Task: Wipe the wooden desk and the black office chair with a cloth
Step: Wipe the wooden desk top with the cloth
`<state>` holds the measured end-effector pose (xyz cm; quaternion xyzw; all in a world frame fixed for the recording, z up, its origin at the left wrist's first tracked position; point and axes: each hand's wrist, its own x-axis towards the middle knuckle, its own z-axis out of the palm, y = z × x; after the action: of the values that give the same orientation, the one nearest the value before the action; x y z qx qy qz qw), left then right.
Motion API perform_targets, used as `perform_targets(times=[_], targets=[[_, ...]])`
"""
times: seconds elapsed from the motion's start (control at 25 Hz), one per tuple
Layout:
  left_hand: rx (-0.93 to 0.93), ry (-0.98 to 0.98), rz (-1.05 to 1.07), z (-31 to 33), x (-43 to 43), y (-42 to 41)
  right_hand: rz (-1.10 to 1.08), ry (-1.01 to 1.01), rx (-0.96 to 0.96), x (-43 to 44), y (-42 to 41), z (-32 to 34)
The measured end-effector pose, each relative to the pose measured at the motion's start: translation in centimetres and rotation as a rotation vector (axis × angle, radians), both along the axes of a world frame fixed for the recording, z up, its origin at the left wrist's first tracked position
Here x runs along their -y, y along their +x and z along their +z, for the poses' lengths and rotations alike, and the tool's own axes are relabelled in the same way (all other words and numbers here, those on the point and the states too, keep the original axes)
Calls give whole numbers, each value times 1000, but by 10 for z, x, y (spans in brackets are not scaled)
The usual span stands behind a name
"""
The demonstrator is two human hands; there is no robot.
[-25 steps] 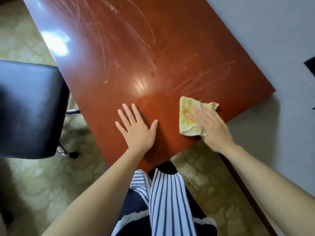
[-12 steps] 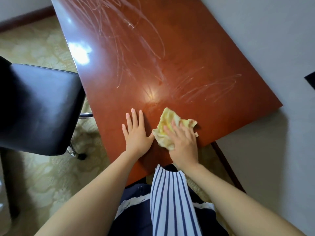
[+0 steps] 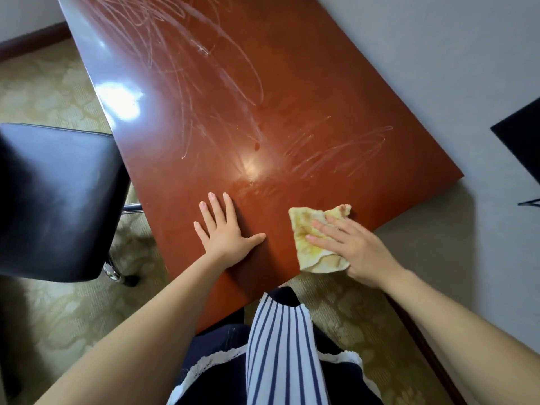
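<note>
The reddish-brown wooden desk (image 3: 292, 97) fills the middle of the view, its glossy top streaked with pale wipe marks. A crumpled yellow cloth (image 3: 309, 229) lies at the desk's near right edge. My right hand (image 3: 350, 247) presses flat on the cloth with straight fingers. My left hand (image 3: 225, 232) rests flat on the desk with spread fingers, a hand's width left of the cloth. The black office chair (image 3: 55, 200) stands at the left, its seat close to the desk's left edge.
A grey wall (image 3: 438, 68) runs along the desk's right side. A dark object (image 3: 523, 141) sticks in at the right edge. Patterned beige carpet (image 3: 58, 311) covers the floor. My striped clothing (image 3: 280, 355) hangs below the desk's near corner.
My right hand slid the cloth left toward my left hand, then back right to the desk's near right edge. My left hand stayed flat on the desk.
</note>
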<state>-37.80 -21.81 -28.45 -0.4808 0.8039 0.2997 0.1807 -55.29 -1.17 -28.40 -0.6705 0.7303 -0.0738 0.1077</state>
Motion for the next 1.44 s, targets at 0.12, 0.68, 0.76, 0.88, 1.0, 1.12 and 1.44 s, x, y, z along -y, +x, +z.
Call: perform_targets(times=[0.12,0.68,0.76,0.88,1.0,1.12,1.44], targets=[[-7,1,11,1,0,-1,-182,48,28,-15,-41,3],[19,-9,-13,3,-1,-3,-814,188,128,96,-9,6],[23,-20,-13,3,-1,-3,-668,145,139,102,20,5],[21,-27,-18,3,-1,-3,-489,87,174,85,49,2],[16,-28,-25,2,0,-1,-357,6,237,46,56,3],[22,-29,-18,3,1,-2,-345,-93,206,11,40,3],[7,-34,-23,1,-1,-3,-962,-25,105,-32,-64,-3]])
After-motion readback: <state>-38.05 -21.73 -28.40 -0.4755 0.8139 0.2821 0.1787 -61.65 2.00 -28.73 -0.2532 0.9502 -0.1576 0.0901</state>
